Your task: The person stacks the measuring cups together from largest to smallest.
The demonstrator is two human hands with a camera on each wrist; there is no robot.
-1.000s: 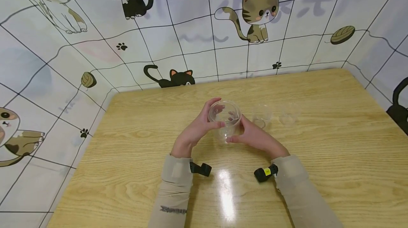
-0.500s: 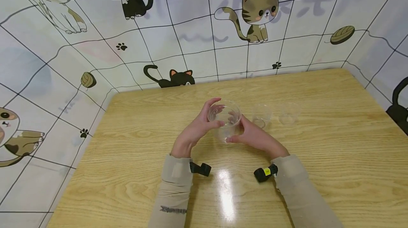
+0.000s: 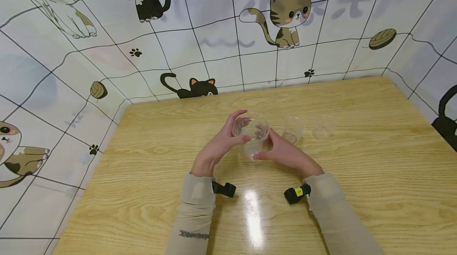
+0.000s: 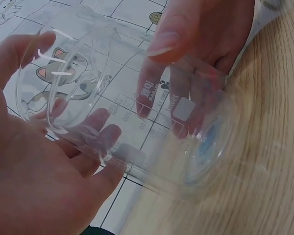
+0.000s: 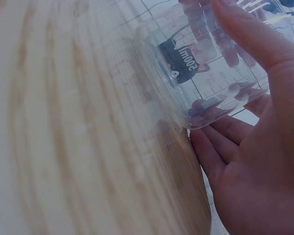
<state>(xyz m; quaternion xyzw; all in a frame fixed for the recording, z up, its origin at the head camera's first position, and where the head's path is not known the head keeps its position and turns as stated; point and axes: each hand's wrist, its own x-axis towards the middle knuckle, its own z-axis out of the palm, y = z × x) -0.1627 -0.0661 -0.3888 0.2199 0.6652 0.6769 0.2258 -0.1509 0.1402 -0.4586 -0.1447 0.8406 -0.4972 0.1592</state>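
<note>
Both hands grip a clear glass beaker (image 3: pixel 245 152), which stands upright on the wooden table in the head view. It bears a mirrored 500ml mark in the right wrist view. A smaller beaker (image 4: pixel 83 81) shows nested inside it, its rim below the outer one. My left hand (image 3: pixel 222 140) wraps round the upper wall, thumb in front near the rim and fingers behind. Lower down, my right hand (image 3: pixel 285 150) holds the right side, its thumb (image 5: pixel 257 32) on the wall and its fingers curled round the far side.
To the right of the hands, two more clear beakers (image 3: pixel 293 130) stand in a row on the table (image 3: pixel 157 160); the farther beaker (image 3: pixel 323 127) is faint against the wood. Sheeting (image 3: pixel 221 37) printed with cats rises behind the table and at both sides.
</note>
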